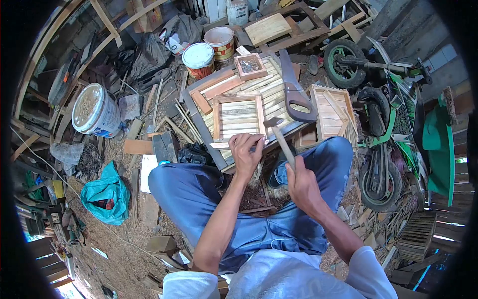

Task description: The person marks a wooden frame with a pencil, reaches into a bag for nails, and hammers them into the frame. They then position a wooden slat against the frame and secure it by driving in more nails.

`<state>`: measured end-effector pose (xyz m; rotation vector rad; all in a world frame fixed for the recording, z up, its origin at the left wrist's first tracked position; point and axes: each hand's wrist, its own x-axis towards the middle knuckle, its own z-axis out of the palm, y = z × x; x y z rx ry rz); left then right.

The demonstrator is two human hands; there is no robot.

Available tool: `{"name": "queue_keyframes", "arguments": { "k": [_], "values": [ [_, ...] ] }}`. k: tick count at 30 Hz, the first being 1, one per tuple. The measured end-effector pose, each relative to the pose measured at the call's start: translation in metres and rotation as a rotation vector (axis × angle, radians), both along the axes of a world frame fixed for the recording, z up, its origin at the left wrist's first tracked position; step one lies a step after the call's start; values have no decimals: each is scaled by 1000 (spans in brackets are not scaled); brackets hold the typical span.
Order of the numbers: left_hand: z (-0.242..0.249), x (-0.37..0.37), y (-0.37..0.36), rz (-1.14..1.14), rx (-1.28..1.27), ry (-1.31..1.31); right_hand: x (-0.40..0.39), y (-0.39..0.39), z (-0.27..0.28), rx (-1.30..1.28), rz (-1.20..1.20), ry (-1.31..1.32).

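My right hand (302,185) grips the wooden handle of a hammer (280,137), its head raised just right of a small wooden frame (238,116). My left hand (246,151) pinches a thin wooden strip (221,145) at the frame's near edge; whether a nail is under the fingers I cannot tell. The frame lies on a slatted wooden work board (264,87) in front of my knees. I sit with my legs in blue trousers apart around the board.
A handsaw (294,89) and a small box of nails (250,66) lie on the board. Another slatted frame (331,112) leans at the right beside a small green motorbike (386,124). Paint cans (199,59), a white bucket (94,110), a teal bag (105,193) and wood scraps litter the ground.
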<state>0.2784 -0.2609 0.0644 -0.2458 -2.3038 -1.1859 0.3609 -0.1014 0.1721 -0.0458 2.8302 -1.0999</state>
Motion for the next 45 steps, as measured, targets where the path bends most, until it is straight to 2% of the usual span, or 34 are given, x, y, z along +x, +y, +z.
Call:
{"name": "queue_keyframes", "arguments": {
  "k": [2, 5, 8, 11, 15, 18, 22, 25, 29, 35, 38, 45],
  "values": [
    [1, -1, 1, -1, 1, 16, 2, 6, -19, 74, 41, -42],
    [3, -2, 1, 0, 5, 27, -1, 9, -11, 55, 52, -40],
    [1, -1, 2, -5, 33, 5, -1, 0, 0, -30, -35, -4],
    [3, 1, 1, 10, -1, 0, 1, 6, -21, 20, 18, -13],
    [3, -1, 1, 6, 22, 16, -4, 2, -1, 56, 10, -32],
    [0, -2, 1, -6, 35, 4, -2, -6, 6, -1, -26, 93],
    [1, -3, 0, -5, 15, 20, -3, 6, -11, 89, 69, -24],
    [0, -2, 2, 5, 33, 18, -3, -2, 5, -15, -14, 14],
    [1, -2, 2, 7, 27, 14, 0, 4, -19, 44, 51, -55],
    [-1, -2, 3, 20, 32, 21, -2, -5, 6, -20, -28, 38],
    [1, -2, 2, -1, 32, -5, -1, 3, -16, 89, 50, -61],
    [-3, -1, 2, 4, 14, 1, -1, -2, -1, -1, 16, -6]
  ]
}}
